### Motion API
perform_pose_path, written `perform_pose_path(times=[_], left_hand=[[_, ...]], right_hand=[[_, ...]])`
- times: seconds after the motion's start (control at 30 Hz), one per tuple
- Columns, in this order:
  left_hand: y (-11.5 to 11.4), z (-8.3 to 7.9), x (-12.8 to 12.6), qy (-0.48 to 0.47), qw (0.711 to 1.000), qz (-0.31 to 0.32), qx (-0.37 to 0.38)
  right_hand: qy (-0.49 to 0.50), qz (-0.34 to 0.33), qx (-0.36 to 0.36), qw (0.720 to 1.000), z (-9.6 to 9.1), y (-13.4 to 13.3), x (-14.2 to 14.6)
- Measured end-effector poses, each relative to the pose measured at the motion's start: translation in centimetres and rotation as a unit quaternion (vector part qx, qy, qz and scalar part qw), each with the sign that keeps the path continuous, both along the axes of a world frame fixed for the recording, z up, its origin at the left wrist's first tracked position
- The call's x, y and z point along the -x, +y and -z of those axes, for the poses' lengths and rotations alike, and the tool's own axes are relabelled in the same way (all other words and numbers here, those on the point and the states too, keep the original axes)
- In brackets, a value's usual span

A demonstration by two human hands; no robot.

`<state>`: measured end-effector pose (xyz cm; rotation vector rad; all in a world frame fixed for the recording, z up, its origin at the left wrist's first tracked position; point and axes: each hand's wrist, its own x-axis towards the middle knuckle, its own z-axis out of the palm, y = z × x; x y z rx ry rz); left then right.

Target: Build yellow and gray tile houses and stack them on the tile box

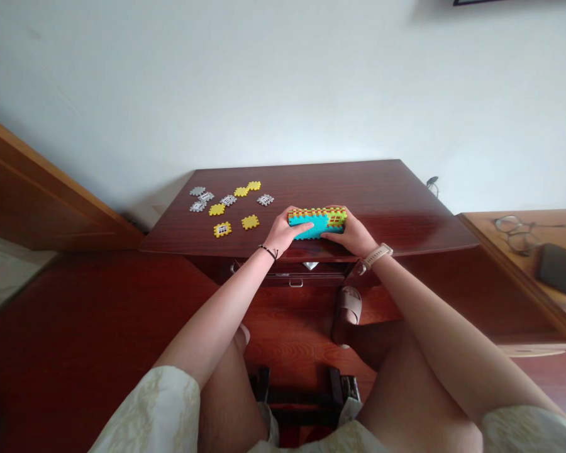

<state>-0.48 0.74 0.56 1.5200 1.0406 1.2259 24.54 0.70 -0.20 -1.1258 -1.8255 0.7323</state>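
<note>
A long block built of interlocking toy tiles [317, 221], turquoise on the near face with orange, yellow and green above, rests on the dark red wooden cabinet [387, 201] near its front edge. My left hand [284, 231] grips its left end, thumb across the turquoise face. My right hand [351, 234], with a watch on the wrist, grips its right end. Both hands are closed around the block.
Several loose yellow tiles [249, 221] and grey tiles [202, 197] lie on the cabinet's left part. A drawer with a metal handle [295, 282] is below the top. At right, glasses [516, 228] and a dark case [560, 270] lie on a lighter table. My foot in a slipper [346, 309] is below.
</note>
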Motion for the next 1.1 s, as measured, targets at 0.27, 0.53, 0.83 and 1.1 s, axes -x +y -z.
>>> perform_pose_path(times=[0.27, 0.53, 0.83, 1.1], left_hand=[[0.2, 0.0, 0.1, -0.002, 1.000, 0.006, 0.003], [0.1, -0.2, 0.1, -0.025, 0.999, 0.023, 0.014], [-0.5, -0.9, -0.1, -0.076, 0.996, 0.039, 0.022], [-0.4, -0.9, 0.0, -0.057, 0.997, 0.028, 0.035]], right_hand=[[0.000, -0.030, 0.008, 1.000, 0.0, 0.2, -0.3], [-0.013, -0.019, 0.006, 1.000, 0.4, 0.6, -0.5], [-0.021, -0.009, -0.007, 1.000, 0.2, 0.4, -0.3], [-0.037, 0.014, -0.003, 0.999, 0.1, 0.3, -0.1]])
